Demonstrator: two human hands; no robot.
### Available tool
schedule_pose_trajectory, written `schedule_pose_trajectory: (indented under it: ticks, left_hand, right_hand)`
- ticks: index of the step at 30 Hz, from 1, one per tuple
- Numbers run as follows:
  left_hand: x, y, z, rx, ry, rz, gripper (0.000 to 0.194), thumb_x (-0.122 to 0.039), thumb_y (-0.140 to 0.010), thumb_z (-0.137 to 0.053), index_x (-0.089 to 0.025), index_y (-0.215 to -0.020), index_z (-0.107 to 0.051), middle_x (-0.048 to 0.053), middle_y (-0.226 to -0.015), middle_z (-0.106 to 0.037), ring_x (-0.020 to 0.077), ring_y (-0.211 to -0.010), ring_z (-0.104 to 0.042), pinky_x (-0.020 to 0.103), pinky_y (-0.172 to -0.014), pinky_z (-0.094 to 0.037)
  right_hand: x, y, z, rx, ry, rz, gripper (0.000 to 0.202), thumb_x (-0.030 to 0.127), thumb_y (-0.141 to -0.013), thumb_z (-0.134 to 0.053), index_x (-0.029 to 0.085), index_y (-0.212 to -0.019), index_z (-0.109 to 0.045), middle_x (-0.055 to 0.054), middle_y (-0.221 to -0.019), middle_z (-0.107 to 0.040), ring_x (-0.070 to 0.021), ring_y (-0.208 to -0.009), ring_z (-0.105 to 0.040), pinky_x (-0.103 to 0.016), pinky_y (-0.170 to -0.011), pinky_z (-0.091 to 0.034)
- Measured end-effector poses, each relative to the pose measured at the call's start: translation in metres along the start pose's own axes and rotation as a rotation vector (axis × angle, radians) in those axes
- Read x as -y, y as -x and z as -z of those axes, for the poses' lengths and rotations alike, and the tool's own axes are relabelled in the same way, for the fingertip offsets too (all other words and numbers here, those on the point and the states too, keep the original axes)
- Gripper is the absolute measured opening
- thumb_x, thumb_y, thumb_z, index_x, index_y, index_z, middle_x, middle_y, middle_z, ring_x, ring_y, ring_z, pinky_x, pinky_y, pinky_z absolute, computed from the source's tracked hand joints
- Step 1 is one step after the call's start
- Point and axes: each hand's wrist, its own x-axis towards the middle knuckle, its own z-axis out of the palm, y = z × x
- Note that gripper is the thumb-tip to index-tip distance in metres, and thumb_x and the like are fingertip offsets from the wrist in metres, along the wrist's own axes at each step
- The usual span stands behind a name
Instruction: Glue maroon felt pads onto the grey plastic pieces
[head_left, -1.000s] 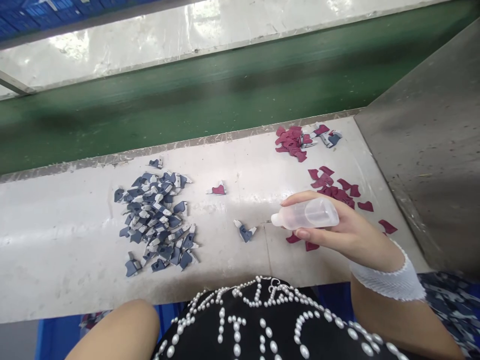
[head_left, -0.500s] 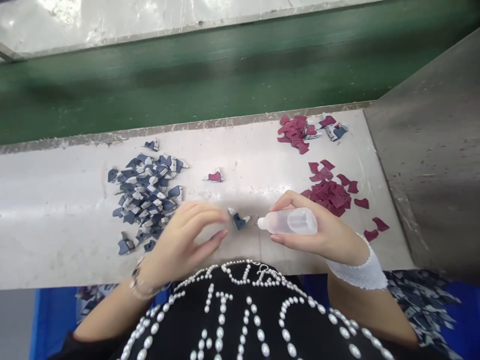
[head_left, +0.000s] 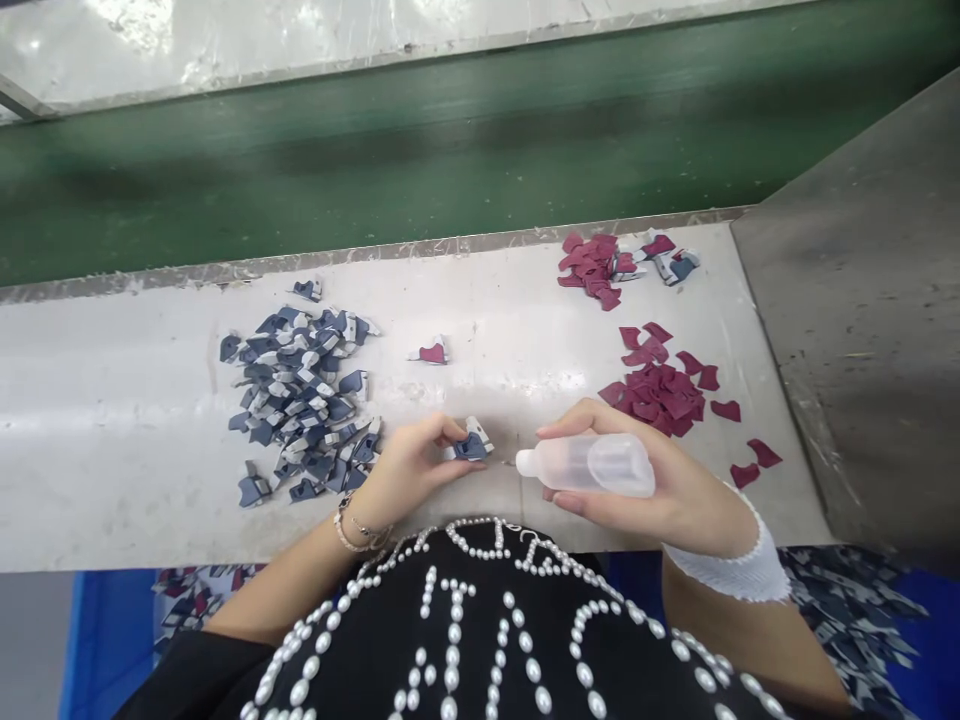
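My left hand (head_left: 421, 458) pinches a blue and white piece (head_left: 471, 443) between thumb and fingers, just above the white table (head_left: 135, 400). A translucent squeeze bottle (head_left: 592, 464) lies in the grip of my right hand (head_left: 637, 475), its thin nozzle pointing left toward that piece with a gap between. Left of my left hand is a heap of blue and white pieces (head_left: 300, 390). One white piece with a maroon inlay (head_left: 433, 352) rests beyond my hands. Maroon flat pieces (head_left: 664, 392) are piled beyond my right hand.
Another maroon pile (head_left: 590, 265) and a few blue-white pieces (head_left: 679, 265) sit at the far right. Behind the table runs a green belt (head_left: 420, 150). A metal panel (head_left: 870, 300) stands at the right. Blue bins (head_left: 105, 640) with pieces are below the table's front edge.
My left hand has closed on the blue and white piece, which lay on the table before, and turned it. My right hand has shifted slightly right and nearer with the bottle.
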Motion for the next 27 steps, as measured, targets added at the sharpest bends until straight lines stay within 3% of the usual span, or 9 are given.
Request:
schedule_pose_trajectory:
  ticks: [3, 8, 12, 15, 18, 21, 27]
  left_hand:
    - [-0.011, 0.002, 0.003, -0.055, 0.251, 0.093, 0.026, -0.032, -0.072, -0.086, -0.022, -0.084, -0.066, 0.002, -0.079, -0.07, 0.0185, -0.073, -0.062, 0.032, -0.069, -0.051]
    - [-0.016, -0.004, 0.003, -0.085, 0.543, 0.165, 0.024, -0.024, -0.07, -0.088, -0.022, -0.088, -0.073, 0.003, -0.087, -0.074, 0.0199, -0.085, -0.069, 0.034, -0.081, -0.058]
    - [-0.018, -0.006, 0.001, -0.012, 0.769, 0.231, 0.015, -0.032, -0.085, -0.075, -0.023, -0.098, -0.073, 0.006, -0.12, -0.07, 0.021, -0.099, -0.069, 0.03, -0.081, -0.06]
    - [-0.024, -0.004, -0.004, 0.062, 0.943, 0.29, 0.028, -0.033, -0.093, -0.066, -0.026, -0.12, -0.063, 0.007, -0.13, -0.065, 0.0196, -0.105, -0.068, 0.028, -0.085, -0.059]
    - [-0.032, -0.001, -0.008, 0.025, 0.875, 0.236, 0.054, -0.02, -0.08, -0.081, -0.029, -0.124, -0.052, 0.004, -0.122, -0.066, 0.0125, -0.091, -0.067, 0.02, -0.075, -0.056]
    - [-0.04, 0.001, -0.011, -0.061, 0.719, 0.187, 0.049, -0.017, -0.076, -0.084, -0.027, -0.111, -0.052, 0.0, -0.11, -0.069, 0.0052, -0.067, -0.058, 0.015, -0.061, -0.05]
    - [-0.051, 0.006, -0.008, -0.089, 0.478, 0.11, 0.046, -0.017, -0.074, -0.085, -0.026, -0.106, -0.052, 0.001, -0.114, -0.071, 0.0101, -0.081, -0.063, 0.02, -0.072, -0.052]
  right_hand:
    - [0.009, 0.001, 0.0, 0.013, -0.044, 0.04, 0.032, 0.035, -0.083, -0.077, 0.026, -0.107, -0.058, 0.001, -0.08, -0.064, -0.0158, -0.063, -0.063, -0.028, -0.054, -0.048]
    - [0.024, -0.003, -0.003, -0.041, -0.053, 0.108, 0.029, 0.031, -0.079, -0.081, 0.027, -0.098, -0.06, 0.002, -0.081, -0.064, -0.0131, -0.059, -0.06, -0.027, -0.05, -0.046]
    - [0.031, -0.008, -0.007, -0.079, -0.065, 0.121, 0.027, 0.03, -0.08, -0.08, 0.027, -0.092, -0.057, 0.002, -0.082, -0.065, -0.0145, -0.065, -0.062, -0.025, -0.052, -0.047]
    - [0.037, -0.011, -0.01, -0.095, -0.031, 0.139, 0.026, 0.03, -0.08, -0.079, 0.026, -0.087, -0.054, 0.002, -0.08, -0.066, -0.0142, -0.062, -0.062, -0.025, -0.049, -0.046]
    - [0.044, -0.012, -0.013, -0.126, 0.062, 0.175, 0.028, 0.03, -0.079, -0.079, 0.024, -0.082, -0.051, 0.003, -0.07, -0.064, -0.0136, -0.055, -0.06, -0.026, -0.046, -0.044]
    - [0.049, -0.01, -0.019, -0.169, 0.161, 0.202, 0.027, 0.031, -0.079, -0.078, 0.023, -0.081, -0.052, 0.005, -0.066, -0.062, -0.0117, -0.052, -0.059, -0.024, -0.044, -0.044]
    - [0.054, -0.01, -0.029, -0.206, 0.235, 0.244, 0.023, 0.031, -0.082, -0.074, 0.022, -0.082, -0.053, 0.005, -0.067, -0.062, -0.0098, -0.051, -0.058, -0.023, -0.045, -0.045]
